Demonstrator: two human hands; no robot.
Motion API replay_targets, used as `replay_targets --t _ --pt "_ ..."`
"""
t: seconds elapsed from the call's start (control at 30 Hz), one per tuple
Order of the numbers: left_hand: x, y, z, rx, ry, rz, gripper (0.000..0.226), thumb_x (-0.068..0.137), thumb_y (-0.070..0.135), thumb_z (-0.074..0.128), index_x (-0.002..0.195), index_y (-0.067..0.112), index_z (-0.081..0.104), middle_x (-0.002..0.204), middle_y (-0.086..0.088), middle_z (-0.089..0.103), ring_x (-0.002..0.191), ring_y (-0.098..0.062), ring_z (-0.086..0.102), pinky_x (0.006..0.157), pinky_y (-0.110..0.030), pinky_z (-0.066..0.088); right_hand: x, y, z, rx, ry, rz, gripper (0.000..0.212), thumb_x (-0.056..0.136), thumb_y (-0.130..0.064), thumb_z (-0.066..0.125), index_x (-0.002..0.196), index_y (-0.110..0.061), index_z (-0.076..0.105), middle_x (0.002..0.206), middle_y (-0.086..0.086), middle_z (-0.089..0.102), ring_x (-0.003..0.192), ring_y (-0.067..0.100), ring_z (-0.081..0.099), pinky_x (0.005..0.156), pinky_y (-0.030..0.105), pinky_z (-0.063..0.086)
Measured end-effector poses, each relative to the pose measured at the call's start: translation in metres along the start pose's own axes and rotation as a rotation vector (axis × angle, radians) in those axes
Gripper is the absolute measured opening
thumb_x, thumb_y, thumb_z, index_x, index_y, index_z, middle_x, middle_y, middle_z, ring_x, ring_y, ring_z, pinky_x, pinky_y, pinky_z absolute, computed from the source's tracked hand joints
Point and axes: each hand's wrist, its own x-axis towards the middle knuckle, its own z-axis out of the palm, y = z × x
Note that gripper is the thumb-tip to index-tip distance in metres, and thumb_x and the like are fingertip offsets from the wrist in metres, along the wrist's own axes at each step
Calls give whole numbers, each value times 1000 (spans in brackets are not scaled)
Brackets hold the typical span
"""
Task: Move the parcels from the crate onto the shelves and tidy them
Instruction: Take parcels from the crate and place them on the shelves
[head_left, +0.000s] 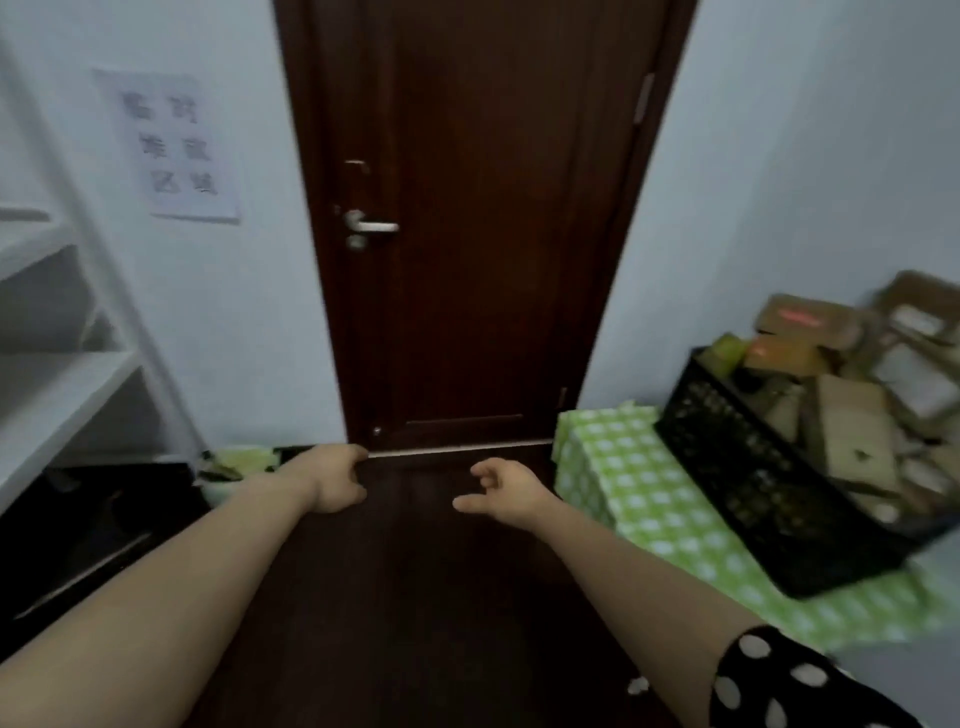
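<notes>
Stood facing a dark brown door (483, 260) with a silver lever handle (371, 226). Reached both bare forearms forward over the dark floor (395, 597). Held the left hand (332, 480) low before the foot of the door, fingers loosely curled, gripping nothing. Held the right hand (506, 491) near it but apart, thumb out and fingers loosely bent, also gripping nothing. Had the black crate (769, 483) to the right, resting on a surface (649, 499) draped in green checked cloth, well apart from both hands. Found the brown cardboard parcels (852, 415) heaped inside the crate and above its rim, some with pale labels. Had the white shelves (62, 384) at the left edge, and a blurred paper notice (176, 150) on the wall between shelves and door. Wore a black sleeve (779, 680) with white dots on the right arm.
</notes>
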Motion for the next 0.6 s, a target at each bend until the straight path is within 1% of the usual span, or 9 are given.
replay_targets --t 0.07,0.13,0.2,0.27,0.33,0.4,0.5,0.57,0.6 --pt "26 71 11 44 -10 105 64 90 23 60 147 13 31 133 -6 55 124 -21 50 101 -25 39 -10 42 -59 61 111 42 65 79 -29 76 135 -10 48 134 11 51 123 19 51 93 23 42" --pt "46 139 23 86 -17 207 67 91 25 60 149 15 27 130 -1 57 122 -18 51 101 -26 40 -26 82 -111 102 208 87 65 80 -28 76 135 -8 48 123 6 53 112 14 53 85 19 41" --pt "60 202 35 96 -44 291 68 91 26 59 149 18 26 129 0 57 120 -16 52 100 -26 41 -45 117 -155 110 286 132 67 80 -30 75 136 -8 47 111 0 45 102 10 48 84 21 40" --pt "71 261 43 111 -82 370 65 92 26 59 149 19 27 131 -1 55 121 -17 51 101 -27 42 -62 148 -194 122 346 180 67 81 -34 74 136 -9 47 111 -2 43 106 14 50 86 25 41" --pt "85 314 49 139 -102 452 60 92 26 58 146 17 33 133 -4 54 122 -19 51 100 -27 41 -74 176 -230 152 410 227 66 83 -35 72 137 -10 46 117 2 48 118 20 51 89 26 41" --pt "102 361 57 160 -112 522 63 91 28 58 147 17 32 131 -3 55 120 -19 53 98 -27 43 -82 205 -260 223 465 274 63 84 -32 72 137 -9 45 120 4 50 121 21 51 95 29 42" --pt "126 421 72 162 -165 595 65 92 27 56 149 17 27 125 -3 57 111 -18 57 92 -30 46 -87 246 -294 290 556 338 59 83 -29 73 133 -8 48 105 0 50 108 20 56 90 29 45" --pt "143 457 83 144 -195 639 60 94 25 54 148 17 30 118 -4 58 105 -19 58 89 -33 48 -85 268 -314 301 599 372 56 84 -27 72 132 -8 49 100 0 51 100 18 56 82 26 44" --pt "154 474 88 135 -206 658 57 95 25 54 146 16 33 121 -5 58 107 -20 57 90 -33 47 -82 278 -325 303 625 386 55 85 -27 71 132 -9 48 101 0 52 99 17 56 82 26 44"
